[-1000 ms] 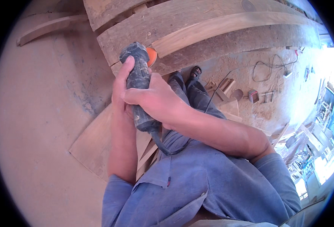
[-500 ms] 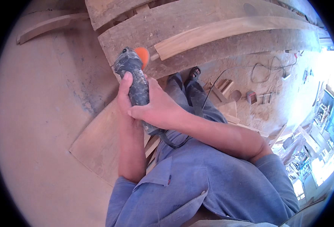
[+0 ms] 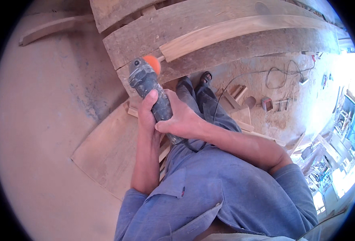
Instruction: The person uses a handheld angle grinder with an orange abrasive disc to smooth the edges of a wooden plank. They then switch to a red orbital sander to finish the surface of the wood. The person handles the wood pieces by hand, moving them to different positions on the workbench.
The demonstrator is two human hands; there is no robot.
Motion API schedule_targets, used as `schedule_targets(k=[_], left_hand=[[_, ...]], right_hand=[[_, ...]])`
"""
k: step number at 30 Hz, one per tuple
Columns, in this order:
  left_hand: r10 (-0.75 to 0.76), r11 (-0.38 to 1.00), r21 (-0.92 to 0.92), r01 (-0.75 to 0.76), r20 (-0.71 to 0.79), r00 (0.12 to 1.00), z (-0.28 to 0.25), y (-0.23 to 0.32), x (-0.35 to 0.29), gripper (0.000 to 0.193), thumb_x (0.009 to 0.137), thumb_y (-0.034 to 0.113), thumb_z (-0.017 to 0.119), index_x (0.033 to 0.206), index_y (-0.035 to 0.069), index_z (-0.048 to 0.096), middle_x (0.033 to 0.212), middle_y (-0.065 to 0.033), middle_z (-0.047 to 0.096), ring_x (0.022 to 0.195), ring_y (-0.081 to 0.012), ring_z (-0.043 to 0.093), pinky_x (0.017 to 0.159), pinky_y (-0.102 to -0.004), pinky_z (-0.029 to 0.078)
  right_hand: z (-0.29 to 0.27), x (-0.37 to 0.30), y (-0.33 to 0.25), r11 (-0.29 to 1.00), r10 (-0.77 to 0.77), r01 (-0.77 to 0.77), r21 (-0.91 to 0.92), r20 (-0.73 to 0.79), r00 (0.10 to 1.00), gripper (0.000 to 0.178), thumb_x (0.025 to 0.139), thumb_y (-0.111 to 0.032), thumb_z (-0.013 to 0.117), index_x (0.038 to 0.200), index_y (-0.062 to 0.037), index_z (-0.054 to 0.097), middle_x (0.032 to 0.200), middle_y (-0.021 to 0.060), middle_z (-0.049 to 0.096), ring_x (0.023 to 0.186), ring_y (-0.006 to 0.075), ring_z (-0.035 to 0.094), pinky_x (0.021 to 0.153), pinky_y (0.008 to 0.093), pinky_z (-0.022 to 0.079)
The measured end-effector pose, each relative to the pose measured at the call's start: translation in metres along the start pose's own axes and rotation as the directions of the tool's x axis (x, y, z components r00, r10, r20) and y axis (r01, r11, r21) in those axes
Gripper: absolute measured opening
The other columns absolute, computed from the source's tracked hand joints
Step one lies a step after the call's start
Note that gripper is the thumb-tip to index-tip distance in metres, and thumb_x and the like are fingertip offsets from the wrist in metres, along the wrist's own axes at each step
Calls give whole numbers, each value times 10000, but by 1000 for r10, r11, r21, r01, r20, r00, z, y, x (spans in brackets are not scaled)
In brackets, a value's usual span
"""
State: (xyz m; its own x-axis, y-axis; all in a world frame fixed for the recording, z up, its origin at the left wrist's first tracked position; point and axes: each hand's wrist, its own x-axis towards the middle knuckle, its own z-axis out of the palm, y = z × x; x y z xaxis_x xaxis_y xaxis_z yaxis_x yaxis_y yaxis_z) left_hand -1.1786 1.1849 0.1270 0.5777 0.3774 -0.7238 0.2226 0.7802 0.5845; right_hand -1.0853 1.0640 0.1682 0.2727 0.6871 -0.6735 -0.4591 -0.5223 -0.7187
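A dusty, dark angle grinder (image 3: 144, 78) is held in both of my hands, in front of my body. My left hand (image 3: 147, 112) wraps the near part of its body, thumb along the left side. From the right, my right hand (image 3: 180, 116) closes round the same body, with its fingers partly hidden. The orange disc (image 3: 153, 64) at the grinder's head is beside the end of a long, pale, curved wooden piece (image 3: 209, 41) on the bench. A narrow tongue sticks out of that end, close to the disc; whether they touch I cannot tell.
The plank bench (image 3: 125, 44) stretches across the far side. A curved wooden piece (image 3: 53, 29) is at the far left. A broad wooden board (image 3: 105, 148) leans at my left. A cable (image 3: 241, 73), wood offcuts (image 3: 234, 98) and a small red box (image 3: 267, 104) lie on the floor at right.
Both hands have shifted the grinder rightward and slightly toward me. Its orange disc now shows a broader face and is nearer the wooden tongue. The wooden piece has moved slightly left in view.
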Motion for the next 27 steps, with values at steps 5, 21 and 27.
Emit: schedule_targets(k=[5, 21, 27], left_hand=[[45, 995, -92, -36, 91, 995, -6, -27, -1, 415, 850, 198, 775, 1193, 18, 627, 1032, -91, 692, 918, -214, 704, 852, -359, 589], [60, 987, 143, -69, 66, 996, -37, -88, 55, 556, 609, -79, 822, 1138, 46, 703, 1015, -26, 713, 913, -197, 705, 880, -352, 573], [98, 986, 130, -105, 58, 993, -44, -93, 63, 561, 592, -85, 810, 1126, 57, 712, 1039, -29, 711, 950, -216, 699, 902, -370, 569]], right_hand=[[-4, 13, 39, 984, -115, 122, -131, 61, 992, 1030, 710, -220, 779, 1564, 12, 251, 1349, 270, 568, 1269, 371, 600, 1065, 407, 481], [-16, 85, 155, 925, -323, 318, -207, 9, 946, 1098, 647, -196, 873, 1570, -59, 294, 1357, 165, 624, 1271, 315, 628, 1089, 393, 492], [-21, 89, 144, 951, -211, 214, -225, 35, 977, 1053, 698, -236, 869, 1576, -52, 318, 1419, 165, 601, 1308, 277, 611, 1118, 368, 471]])
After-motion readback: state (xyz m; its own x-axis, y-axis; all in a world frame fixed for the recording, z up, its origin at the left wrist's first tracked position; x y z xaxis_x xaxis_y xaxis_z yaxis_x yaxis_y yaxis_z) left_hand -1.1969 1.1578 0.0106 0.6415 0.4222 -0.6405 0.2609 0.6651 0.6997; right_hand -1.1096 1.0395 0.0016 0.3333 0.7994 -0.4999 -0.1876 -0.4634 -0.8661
